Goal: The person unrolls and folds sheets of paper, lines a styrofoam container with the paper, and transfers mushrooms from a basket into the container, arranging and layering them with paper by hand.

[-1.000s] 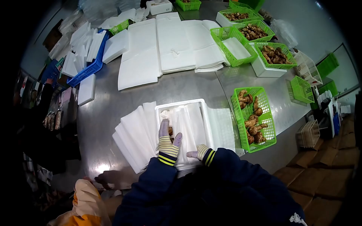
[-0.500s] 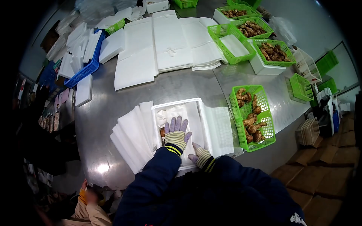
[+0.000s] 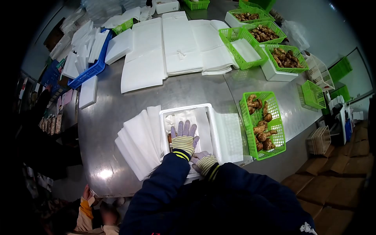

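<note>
My left hand, in a purple glove with a striped cuff, lies flat with spread fingers on white paper inside a white foam box. Part of a brown mushroom shows at the box's left side; whatever lies under the paper and hand is hidden. My right hand, gloved alike, is at the near end of the box beside the left wrist. Its fingers point left and look loosely apart, partly bent, with nothing visible in them.
White sheets fan out left of the box; another sheet lies right. A green basket holds several mushrooms. Stacked white sheets, a blue crate and mushroom baskets stand farther back. Another person's hand touches the table edge.
My right hand has shifted slightly left, closer to the left wrist, and turned more over the paper. My left hand stays flat in the box. The other person's arm has moved slightly.
</note>
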### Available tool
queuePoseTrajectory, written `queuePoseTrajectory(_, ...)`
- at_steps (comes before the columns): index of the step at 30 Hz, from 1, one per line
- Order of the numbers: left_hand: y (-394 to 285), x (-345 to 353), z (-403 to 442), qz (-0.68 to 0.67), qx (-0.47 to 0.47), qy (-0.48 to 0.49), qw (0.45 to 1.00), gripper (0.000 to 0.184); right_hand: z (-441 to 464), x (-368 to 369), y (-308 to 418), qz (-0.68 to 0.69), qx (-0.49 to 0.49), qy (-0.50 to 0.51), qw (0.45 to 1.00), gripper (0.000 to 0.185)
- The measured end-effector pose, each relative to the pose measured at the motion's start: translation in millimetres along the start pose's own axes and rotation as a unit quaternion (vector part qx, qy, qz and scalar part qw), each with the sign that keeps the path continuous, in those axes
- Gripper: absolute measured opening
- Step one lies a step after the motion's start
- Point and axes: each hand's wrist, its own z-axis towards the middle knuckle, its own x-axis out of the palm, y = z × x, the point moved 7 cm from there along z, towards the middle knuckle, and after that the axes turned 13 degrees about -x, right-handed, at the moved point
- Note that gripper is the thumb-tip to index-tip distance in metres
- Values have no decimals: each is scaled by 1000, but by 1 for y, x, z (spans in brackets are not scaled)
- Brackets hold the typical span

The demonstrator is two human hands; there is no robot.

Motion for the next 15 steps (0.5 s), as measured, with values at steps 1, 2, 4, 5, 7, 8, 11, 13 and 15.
queuePoseTrajectory(1, -1, -6, -1, -2, -12, -3, 1000, 51, -3, -2, 2, -4, -2, -34, 999, 29)
queuePoseTrajectory(2, -6, -16, -1, 7, -13, -3, 1000, 50, -4, -4, 3, -7, 11, -23, 1000, 28)
queuePoseTrajectory(4, -23, -22, 1, -10, 42, -20, 999, 49, -8, -3, 4, -17, 7, -53, 998, 26)
queuePoseTrajectory(5, -37, -31, 3, -35, 96, -36, 994, 49, -7, -8, 6, -16, 7, -53, 998, 26)
queuePoseTrajectory(7, -45, -18, 9, -46, 104, 23, 993, 55, -6, -1, 6, -67, 18, 80, 994, 28)
queuePoseTrajectory(8, -44, -12, 11, -64, 96, 21, 993, 57, -1, 9, -2, -24, 39, 44, 998, 29)
queuePoseTrajectory(11, -35, -3, 14, -37, 88, 15, 995, 58, -13, -6, 10, -42, -70, -143, 986, 30)
queuePoseTrajectory(13, -22, -4, 10, -24, 82, 35, 996, 56, -11, -9, 20, 47, -118, -137, 982, 36)
queuePoseTrajectory(15, -14, 2, 9, -47, 79, 28, 995, 55, -16, -7, 20, 24, -153, -181, 971, 51)
